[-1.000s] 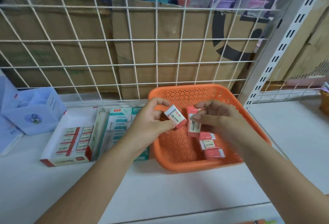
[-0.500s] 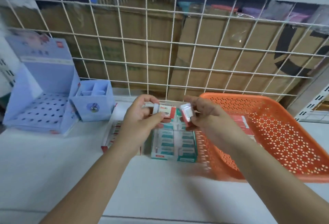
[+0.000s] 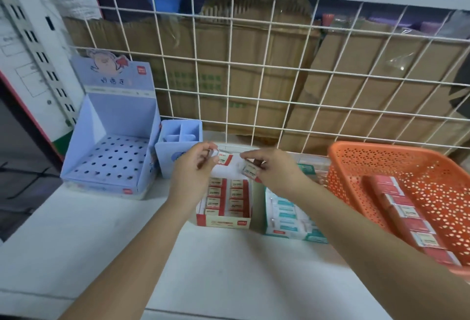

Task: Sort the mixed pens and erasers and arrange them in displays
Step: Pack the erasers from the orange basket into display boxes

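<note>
Over red box (image 3: 223,223) — left hand (image 3: 195,167) pinches red-labelled eraser (image 3: 225,159).

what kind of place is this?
Probably a stationery shop's shelf: a retail eraser display box, a pen display stand with holes, and a wire grid back on a slotted upright, with cartons stored behind.

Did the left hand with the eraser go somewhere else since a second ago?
Yes. The left hand, pinching its eraser, was over the orange basket; now it is left of the basket, above the back of the red eraser box.
</note>
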